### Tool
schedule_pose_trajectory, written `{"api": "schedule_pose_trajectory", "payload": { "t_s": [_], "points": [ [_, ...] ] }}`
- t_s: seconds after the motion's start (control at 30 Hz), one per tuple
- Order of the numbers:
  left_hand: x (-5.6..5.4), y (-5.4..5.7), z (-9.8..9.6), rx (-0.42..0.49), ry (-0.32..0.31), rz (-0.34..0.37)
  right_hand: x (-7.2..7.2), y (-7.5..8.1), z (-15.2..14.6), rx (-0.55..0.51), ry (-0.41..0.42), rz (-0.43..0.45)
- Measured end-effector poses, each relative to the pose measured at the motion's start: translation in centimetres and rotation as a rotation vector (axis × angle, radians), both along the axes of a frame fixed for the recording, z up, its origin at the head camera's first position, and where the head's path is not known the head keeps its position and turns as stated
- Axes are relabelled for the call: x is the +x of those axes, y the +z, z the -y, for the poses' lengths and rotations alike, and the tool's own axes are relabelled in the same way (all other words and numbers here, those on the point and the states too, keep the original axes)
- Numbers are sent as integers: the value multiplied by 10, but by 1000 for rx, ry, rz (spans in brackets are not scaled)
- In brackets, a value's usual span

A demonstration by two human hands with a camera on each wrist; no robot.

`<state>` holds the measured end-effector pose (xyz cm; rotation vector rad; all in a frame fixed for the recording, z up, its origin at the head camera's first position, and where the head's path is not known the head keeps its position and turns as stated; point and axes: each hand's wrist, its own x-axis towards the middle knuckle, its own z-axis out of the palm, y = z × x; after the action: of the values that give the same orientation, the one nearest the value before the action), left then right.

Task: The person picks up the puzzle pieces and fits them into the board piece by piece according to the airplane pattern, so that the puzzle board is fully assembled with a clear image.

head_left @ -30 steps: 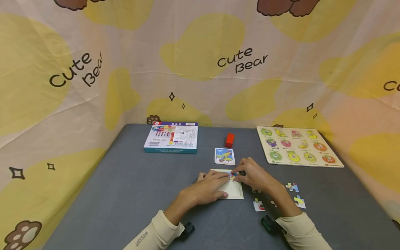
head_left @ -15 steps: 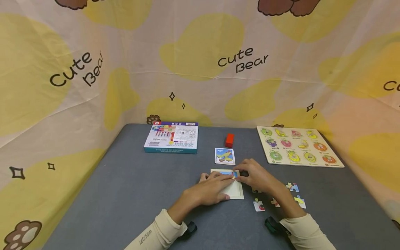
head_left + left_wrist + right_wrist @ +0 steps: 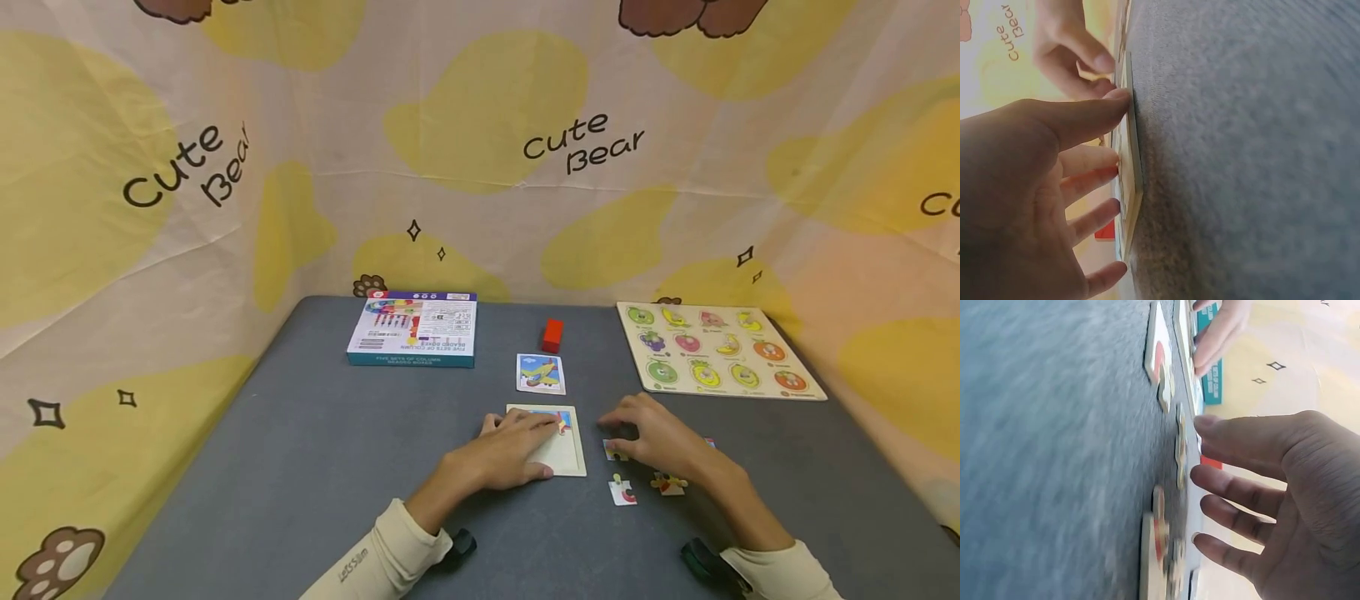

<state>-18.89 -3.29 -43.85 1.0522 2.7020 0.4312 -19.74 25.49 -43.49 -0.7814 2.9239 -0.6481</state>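
Observation:
My left hand (image 3: 506, 452) lies spread over a small cream puzzle tray (image 3: 566, 460), fingers straight across it and thumb at its near edge. Along the tray's far side sit colourful jigsaw pieces (image 3: 564, 418), partly covered by the fingers. To the right of the tray, my right hand (image 3: 663, 437) hovers with thumb and fingers apart, its thumb close over a loose jigsaw piece (image 3: 615, 451). The right wrist view shows nothing between these fingers, with a jigsaw piece (image 3: 1180, 450) near the thumb tip. Two more jigsaw spots lie nearer: a red-marked piece (image 3: 622, 492) and a yellow-and-red one (image 3: 670, 484).
Beyond the tray lies a yellow aeroplane picture card (image 3: 540, 374), with a red block (image 3: 552, 335) behind it. A flat boxed set (image 3: 412, 333) stands at the back left. A fruit picture board (image 3: 723, 346) occupies the back right. Another piece (image 3: 710, 442) shows behind the right wrist.
My right hand has left the piece at the tray's far right corner and moved right, over the loose pieces. The left hand has shifted slightly right on the tray.

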Motion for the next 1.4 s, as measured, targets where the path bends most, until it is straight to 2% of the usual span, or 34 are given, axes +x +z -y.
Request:
{"api": "schedule_pose_trajectory", "payload": {
  "t_s": [0.23,0.5,0.63,1.03,1.4],
  "points": [
    [-3,-9,10,41,14,8,11,0,-13,41,-5,16],
    [-6,-3,34,99,73,64,16,-4,-20,61,-4,-60],
    [-7,-4,41,111,77,78,17,-4,-20,62,-19,-44],
    [-11,-2,47,117,79,124,17,-4,-17,74,-34,-41],
    [-13,-3,50,122,79,151,18,-3,-14,74,-45,-75]
  ]
}}
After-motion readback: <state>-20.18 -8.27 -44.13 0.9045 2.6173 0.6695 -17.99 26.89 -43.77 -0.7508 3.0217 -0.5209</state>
